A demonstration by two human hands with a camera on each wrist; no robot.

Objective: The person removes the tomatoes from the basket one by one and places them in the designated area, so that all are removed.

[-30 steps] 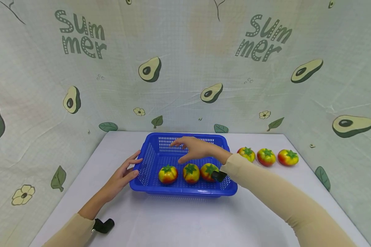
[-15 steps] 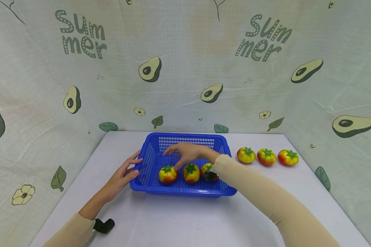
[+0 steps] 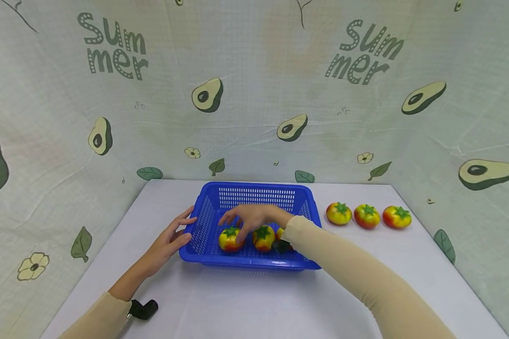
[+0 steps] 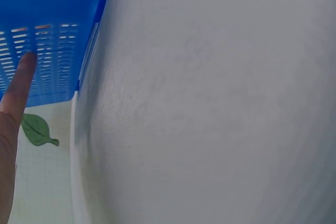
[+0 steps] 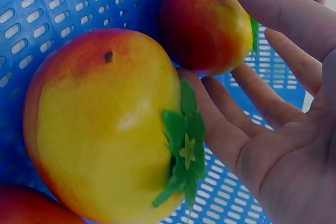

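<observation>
A blue plastic basket (image 3: 254, 262) holds three red-and-yellow tomatoes with green leafy tops in a row. My right hand (image 3: 253, 216) reaches inside, fingers spread around the left tomato (image 3: 227, 243). The right wrist view shows its thumb between that tomato (image 5: 202, 30) and the middle tomato (image 5: 110, 124), while a finger crosses over the left one. The right tomato (image 3: 279, 232) is mostly hidden by the sleeve and a black wrist device. My left hand (image 3: 171, 235) rests against the basket's left side; in the left wrist view a straight finger (image 4: 21, 80) touches the slotted wall.
Three more tomatoes stand in a row on the white table right of the basket: a near one (image 3: 339, 214), a middle one (image 3: 367, 216) and an outer one (image 3: 397, 217). A printed cloth (image 3: 254, 70) with avocados and lettering hangs behind and at both sides.
My right hand has moved left and down inside the basket to the left tomato, its sleeve now covering more of the right tomato. My left hand keeps its place on the basket.
</observation>
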